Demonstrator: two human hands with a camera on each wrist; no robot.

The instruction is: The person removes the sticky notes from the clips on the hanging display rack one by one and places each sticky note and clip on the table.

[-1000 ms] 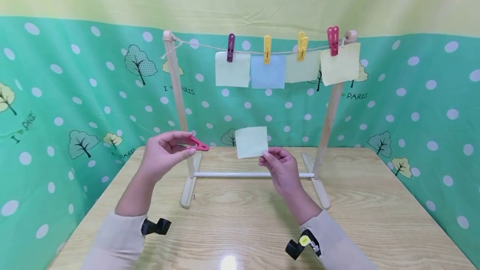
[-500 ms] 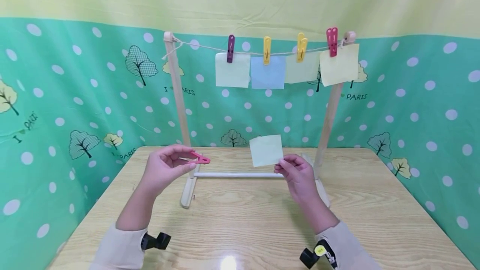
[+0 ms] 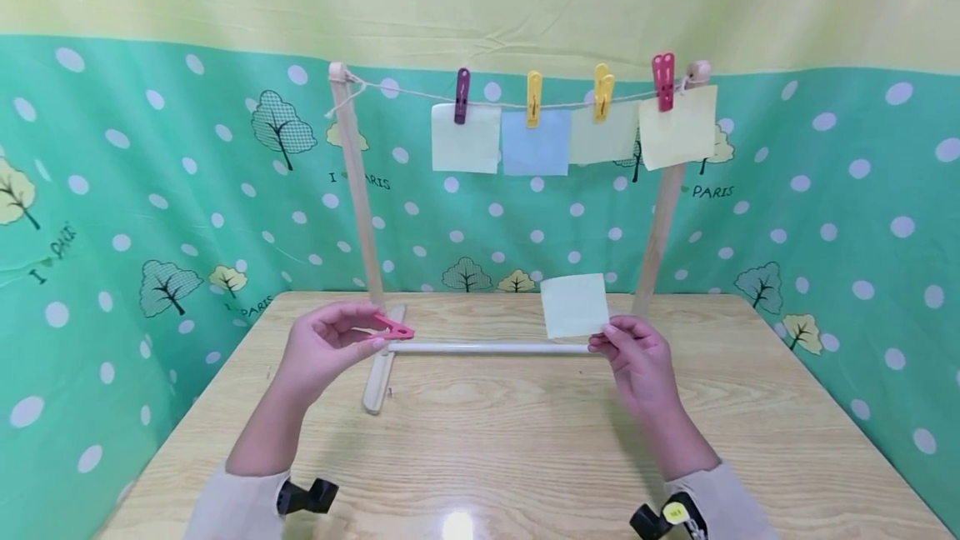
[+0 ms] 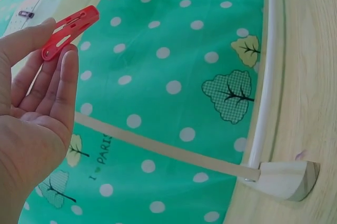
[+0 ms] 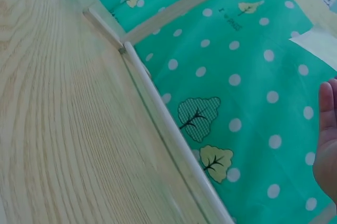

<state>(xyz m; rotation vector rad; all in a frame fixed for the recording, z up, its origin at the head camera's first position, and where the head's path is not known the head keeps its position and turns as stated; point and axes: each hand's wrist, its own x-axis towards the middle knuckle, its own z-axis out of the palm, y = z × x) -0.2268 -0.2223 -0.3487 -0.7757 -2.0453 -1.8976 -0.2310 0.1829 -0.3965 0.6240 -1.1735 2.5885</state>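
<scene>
My left hand pinches a pinkish-red clothespin between thumb and fingers, in front of the rack's left post. In the left wrist view the same clothespin shows whole, held at the fingertips. By its lower right corner, my right hand pinches a pale square paper note, raised over the table near the right post. Only the edge of the right hand and a corner of the note enter the right wrist view.
A wooden rack with a left post, right post and white crossbar stands on the table. From its string hang a whitish note, a blue note and two yellowish ones, with clothespins. A patterned curtain hangs behind.
My right hand has moved right and slightly down, carrying the pale note away from the left hand. My left hand has lowered a little with the clothespin. The hanging notes stay put.
</scene>
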